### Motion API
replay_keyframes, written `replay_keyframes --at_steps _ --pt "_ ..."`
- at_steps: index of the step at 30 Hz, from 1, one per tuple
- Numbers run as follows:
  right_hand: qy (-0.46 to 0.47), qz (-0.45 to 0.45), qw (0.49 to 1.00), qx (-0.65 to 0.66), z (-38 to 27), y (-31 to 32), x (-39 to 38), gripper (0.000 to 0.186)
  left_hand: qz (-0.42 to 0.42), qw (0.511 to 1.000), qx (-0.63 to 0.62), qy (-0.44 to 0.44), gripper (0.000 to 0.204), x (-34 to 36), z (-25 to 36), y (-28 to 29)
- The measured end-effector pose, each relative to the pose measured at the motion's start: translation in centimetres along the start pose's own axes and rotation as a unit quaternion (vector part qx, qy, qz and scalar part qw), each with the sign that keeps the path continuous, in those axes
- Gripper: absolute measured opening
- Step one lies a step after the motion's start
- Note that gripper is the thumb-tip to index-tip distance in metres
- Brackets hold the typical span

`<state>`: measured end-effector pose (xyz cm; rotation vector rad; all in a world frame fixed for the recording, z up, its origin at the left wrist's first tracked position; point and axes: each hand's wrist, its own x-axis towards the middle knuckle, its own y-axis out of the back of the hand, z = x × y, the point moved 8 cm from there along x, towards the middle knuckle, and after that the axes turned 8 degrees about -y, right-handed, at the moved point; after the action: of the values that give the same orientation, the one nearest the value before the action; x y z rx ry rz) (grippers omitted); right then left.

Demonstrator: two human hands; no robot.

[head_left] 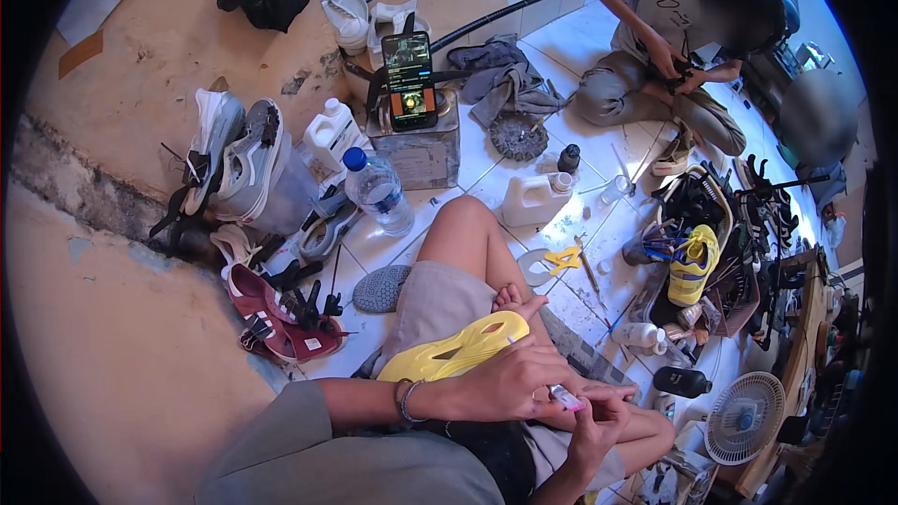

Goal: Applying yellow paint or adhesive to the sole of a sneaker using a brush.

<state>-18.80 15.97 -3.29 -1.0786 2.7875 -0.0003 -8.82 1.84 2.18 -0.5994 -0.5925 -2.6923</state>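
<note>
In the head view my left hand (517, 379), with a bracelet at the wrist, is closed round a small clear tube (564, 396) with a pink end. A thin pale stick (513, 340) pokes up from its fingers. My right hand (599, 425) pinches at the tube's pink end, close against the left. A yellow perforated shoe sole (458, 346) lies on my lap just behind my left hand, partly hidden by it.
Shoes (248, 161) line the left wall, with a water bottle (383, 201), phone (409, 79) and jugs (533, 201) ahead. A seated person (655, 56) handles something dark at upper right. A shoe crate (697, 262), fan (745, 416) and black bottle (681, 381) are at my right.
</note>
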Motion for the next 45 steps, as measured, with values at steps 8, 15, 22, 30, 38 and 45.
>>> replay_keyframes --at_steps 8,15,22,30,38,45 --pt "-0.041 -0.010 0.999 0.009 0.5 -1.6 0.1 0.008 0.019 0.999 0.038 -0.021 0.027 -0.6 -1.1 0.9" --pt "-0.001 -0.036 0.998 -0.047 1.5 -1.5 0.2 0.016 -0.005 0.998 0.056 0.004 0.024 -1.1 -1.5 0.9" --pt "0.025 -0.038 0.996 -0.076 0.0 -2.3 1.4 0.020 0.034 0.999 0.011 -0.006 0.023 -2.1 -1.6 1.6" --pt "0.066 -0.040 0.993 -0.089 -2.9 -5.5 2.2 0.018 0.072 0.995 -0.068 0.012 0.019 -1.9 -2.7 4.2" --pt "0.060 -0.068 0.995 0.040 -5.9 -6.2 3.1 0.019 0.115 0.979 -0.159 0.048 0.014 -2.1 -4.0 6.2" --pt "0.204 -0.066 0.976 -0.044 -13.0 -7.7 3.7 0.031 0.186 0.790 -0.530 0.247 0.018 -3.8 -13.9 3.2"
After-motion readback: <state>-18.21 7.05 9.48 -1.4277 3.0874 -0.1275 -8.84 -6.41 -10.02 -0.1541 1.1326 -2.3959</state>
